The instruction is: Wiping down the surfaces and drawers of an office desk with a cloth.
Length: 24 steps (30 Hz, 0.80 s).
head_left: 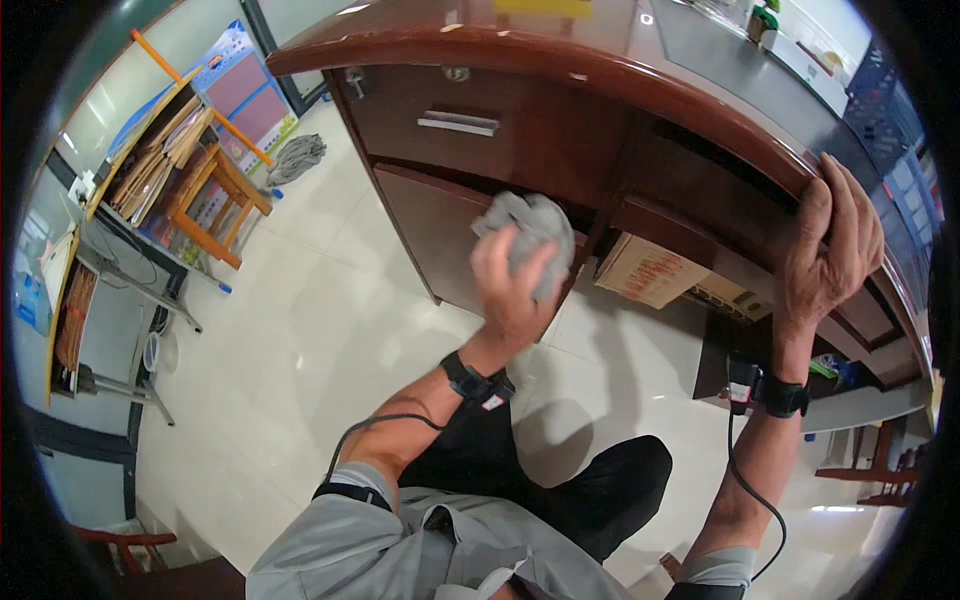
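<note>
My left hand point(513, 290) grips a crumpled grey cloth point(537, 222), its fingers bent around it and slightly blurred. The cloth is in front of a dark red-brown desk point(560, 130), by the top of the lower cabinet door point(425, 225), which appears to stand slightly ajar. I cannot tell whether the cloth touches the wood. Above and to its left is a drawer with a silver handle point(457, 123). On the right, my right hand point(830, 240) lies over the desk's front edge with its fingers stretched out, holding nothing.
Cardboard boxes point(650, 270) sit under the desk. At the left, a wooden stool point(215, 195) stands near school desks stuffed with papers point(165, 155). A grey mop head point(297, 158) lies on the tiled floor. A small plant point(763, 20) stands on the desktop. Cables run from both wristbands.
</note>
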Each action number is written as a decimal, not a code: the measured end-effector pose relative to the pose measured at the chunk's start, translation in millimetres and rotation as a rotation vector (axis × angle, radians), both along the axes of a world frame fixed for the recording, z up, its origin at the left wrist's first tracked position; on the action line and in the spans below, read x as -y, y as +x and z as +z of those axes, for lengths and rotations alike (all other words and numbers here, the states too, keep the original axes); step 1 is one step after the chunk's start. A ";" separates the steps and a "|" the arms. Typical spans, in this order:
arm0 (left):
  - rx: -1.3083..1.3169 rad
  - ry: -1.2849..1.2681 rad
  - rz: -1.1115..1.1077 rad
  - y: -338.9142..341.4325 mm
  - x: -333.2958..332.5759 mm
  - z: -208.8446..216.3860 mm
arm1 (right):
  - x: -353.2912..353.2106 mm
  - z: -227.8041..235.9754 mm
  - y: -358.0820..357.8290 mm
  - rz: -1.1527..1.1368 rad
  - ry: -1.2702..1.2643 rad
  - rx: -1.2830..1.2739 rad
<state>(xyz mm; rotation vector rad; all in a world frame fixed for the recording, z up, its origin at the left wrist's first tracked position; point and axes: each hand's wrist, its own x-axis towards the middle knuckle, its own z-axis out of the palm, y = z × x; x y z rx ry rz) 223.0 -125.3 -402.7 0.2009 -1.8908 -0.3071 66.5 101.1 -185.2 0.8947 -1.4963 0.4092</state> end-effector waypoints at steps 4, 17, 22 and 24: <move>0.146 -0.178 -0.205 -4.7 -34.6 -27.5 | 3.5 -0.7 4.0 0.009 -0.039 0.001; 0.178 -0.058 -0.008 48.4 86.4 -31.4 | -5.3 -2.4 -17.6 0.073 -0.013 -0.068; 0.153 0.712 0.135 55.2 92.7 -102.2 | -16.1 1.5 -30.3 0.017 0.115 -0.123; 0.112 0.929 0.090 33.3 88.5 -146.8 | -36.6 16.8 -33.9 0.018 0.208 -0.173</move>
